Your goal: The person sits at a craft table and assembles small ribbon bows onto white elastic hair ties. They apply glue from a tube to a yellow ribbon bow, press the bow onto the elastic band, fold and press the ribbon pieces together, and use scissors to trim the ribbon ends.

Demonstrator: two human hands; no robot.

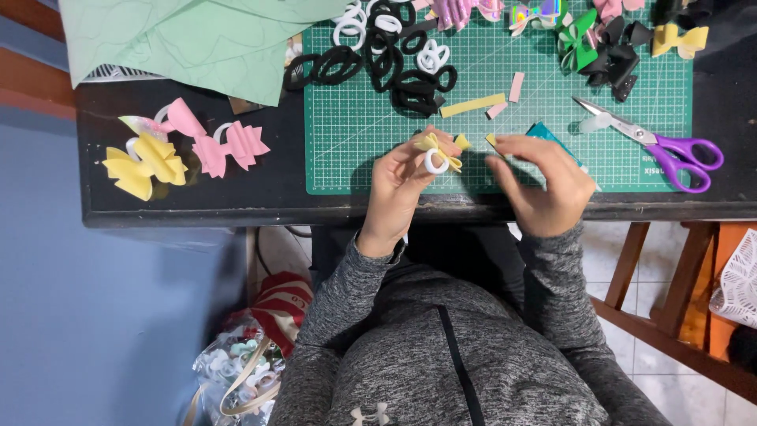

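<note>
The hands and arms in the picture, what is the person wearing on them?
Both arms wear long sleeves of speckled grey knit, ending in snug cuffs at the wrists. The left hand and the right hand are bare, with no gloves or rings visible. A dark band, perhaps a watch, peeks out at the left cuff. The grey top has a dark zip down the front.

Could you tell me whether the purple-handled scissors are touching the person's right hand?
Apart. The head view shows the scissors lying on the green cutting mat, with bare mat between them and the right hand.
</note>
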